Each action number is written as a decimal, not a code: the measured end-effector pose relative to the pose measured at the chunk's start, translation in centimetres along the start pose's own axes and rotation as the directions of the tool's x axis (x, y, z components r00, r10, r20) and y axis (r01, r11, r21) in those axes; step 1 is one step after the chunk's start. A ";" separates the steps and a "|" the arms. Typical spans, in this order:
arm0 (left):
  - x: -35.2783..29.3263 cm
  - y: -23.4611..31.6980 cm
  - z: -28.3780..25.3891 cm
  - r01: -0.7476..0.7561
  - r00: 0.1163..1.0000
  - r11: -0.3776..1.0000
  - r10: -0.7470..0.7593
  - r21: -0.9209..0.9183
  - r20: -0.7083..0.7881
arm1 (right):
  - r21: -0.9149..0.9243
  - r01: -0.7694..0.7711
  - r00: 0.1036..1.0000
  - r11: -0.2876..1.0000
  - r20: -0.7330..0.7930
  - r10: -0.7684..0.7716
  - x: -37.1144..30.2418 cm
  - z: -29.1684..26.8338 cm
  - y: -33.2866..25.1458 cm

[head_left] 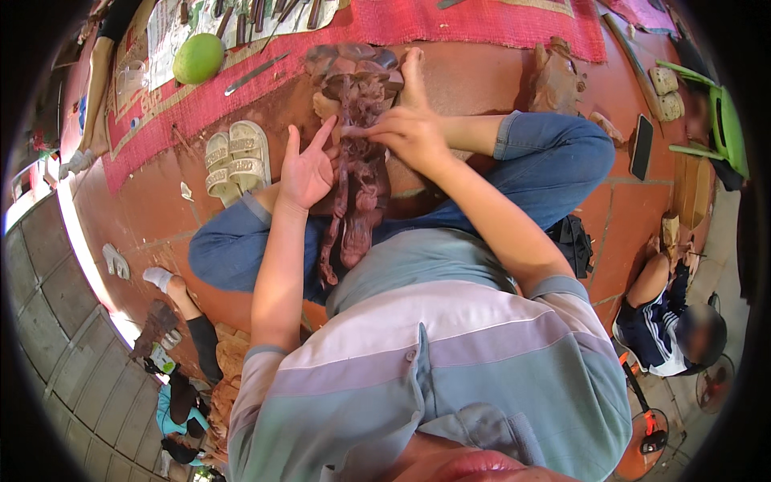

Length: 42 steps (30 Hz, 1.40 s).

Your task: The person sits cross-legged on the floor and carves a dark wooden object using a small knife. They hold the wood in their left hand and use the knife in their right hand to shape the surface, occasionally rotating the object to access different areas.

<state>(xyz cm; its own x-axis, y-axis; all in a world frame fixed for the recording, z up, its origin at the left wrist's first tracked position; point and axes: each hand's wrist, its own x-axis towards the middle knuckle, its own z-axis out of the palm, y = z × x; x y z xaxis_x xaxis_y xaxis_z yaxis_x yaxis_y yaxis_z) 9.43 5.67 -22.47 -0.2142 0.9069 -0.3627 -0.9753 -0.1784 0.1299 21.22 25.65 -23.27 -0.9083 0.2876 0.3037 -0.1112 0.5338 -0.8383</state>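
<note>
A dark reddish-brown wood carving (365, 193) lies lengthwise between my bent legs, its wide lobed end far from me and its narrow end near my lap. Dense figures and a long knobbly strand cover its surface. My left hand (309, 173) is beside its left edge, palm turned up, with two fingers stretched apart and the others curled toward the wood. From the right, my right hand (414, 138) reaches over the carving, fingers drawn together at its upper middle. Whatever may be between those fingertips is too small to make out.
A red mat (466, 22) ahead bears a green round fruit (198, 59) and several carving tools (257, 16). Sandals (238, 161) sit at left. Right are another wood carving (557, 78), a phone (642, 148) and a green chair (727, 132). Other people sit behind on both sides.
</note>
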 end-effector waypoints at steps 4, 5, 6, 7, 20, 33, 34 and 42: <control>-0.3 -0.3 1.3 -0.004 0.987 0.987 0.030 0.162 -0.159 | -0.068 -0.238 0.969 0.969 0.056 0.242 -4.1 -4.8 1.1; -0.1 -0.3 1.0 -0.009 0.991 0.987 0.031 0.163 -0.133 | -0.083 -0.304 0.949 0.949 0.064 0.309 -4.6 -5.2 1.0; 0.1 0.0 0.7 -0.014 0.994 0.986 0.032 0.163 -0.108 | -0.028 -0.243 0.970 0.970 0.027 0.244 -4.2 -5.0 1.2; 0.0 -0.1 0.3 -0.004 0.995 0.987 0.019 0.162 -0.094 | 0.030 -0.195 0.981 0.980 -0.020 0.195 -3.2 -4.1 0.2; -0.4 -0.3 0.7 -0.002 0.996 0.989 0.015 0.145 -0.089 | -0.118 -0.184 0.982 0.976 -0.059 0.178 -2.1 -2.5 0.2; 0.0 -0.2 1.4 -0.003 0.990 0.989 0.024 0.151 -0.138 | -0.197 -0.075 0.997 0.978 -0.033 0.070 3.8 3.0 -0.9; -0.1 -0.3 1.2 -0.007 0.991 0.990 0.026 0.140 -0.130 | -0.180 -0.076 0.997 0.981 -0.038 0.071 2.8 2.3 -0.5; 0.2 0.0 0.8 -0.014 0.990 0.983 0.039 0.182 -0.132 | -0.107 -0.297 0.954 0.949 -0.070 0.290 -2.9 -4.5 -0.3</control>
<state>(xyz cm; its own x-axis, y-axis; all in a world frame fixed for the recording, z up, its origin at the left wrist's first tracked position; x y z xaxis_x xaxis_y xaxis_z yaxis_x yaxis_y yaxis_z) 9.45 6.20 -21.80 -0.2571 0.8408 -0.4763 -0.9462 -0.1188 0.3008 25.70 28.23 -21.81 -0.8711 0.4849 0.0779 0.2069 0.5061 -0.8373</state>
